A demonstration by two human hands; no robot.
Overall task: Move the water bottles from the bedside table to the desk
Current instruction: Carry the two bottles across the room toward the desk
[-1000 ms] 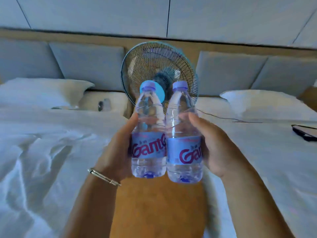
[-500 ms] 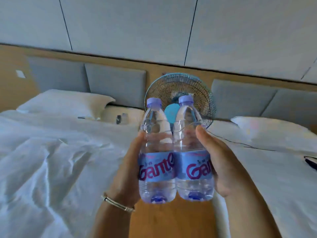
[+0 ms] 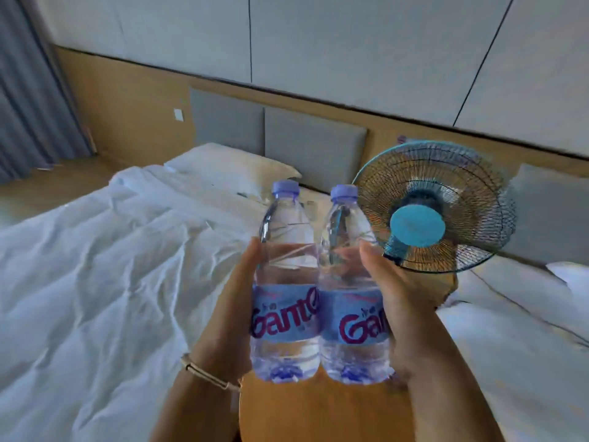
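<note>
Two clear water bottles with purple caps and blue labels are held upright side by side in front of me. My left hand (image 3: 229, 317) grips the left bottle (image 3: 285, 282) from its left side. My right hand (image 3: 411, 314) grips the right bottle (image 3: 350, 288) from its right side. The bottles touch each other. They hang above the wooden bedside table (image 3: 318, 413), whose top shows below them. No desk is in view.
A blue fan (image 3: 430, 208) stands on the bedside table behind the bottles. A bed with rumpled white sheets (image 3: 95, 282) lies on the left, another bed (image 3: 510, 346) on the right. Grey curtains (image 3: 28, 90) hang at the far left.
My view has swung to the left: the fan now lies right of the bottles and the curtains have come into sight. Both hands still hold the bottles together.
</note>
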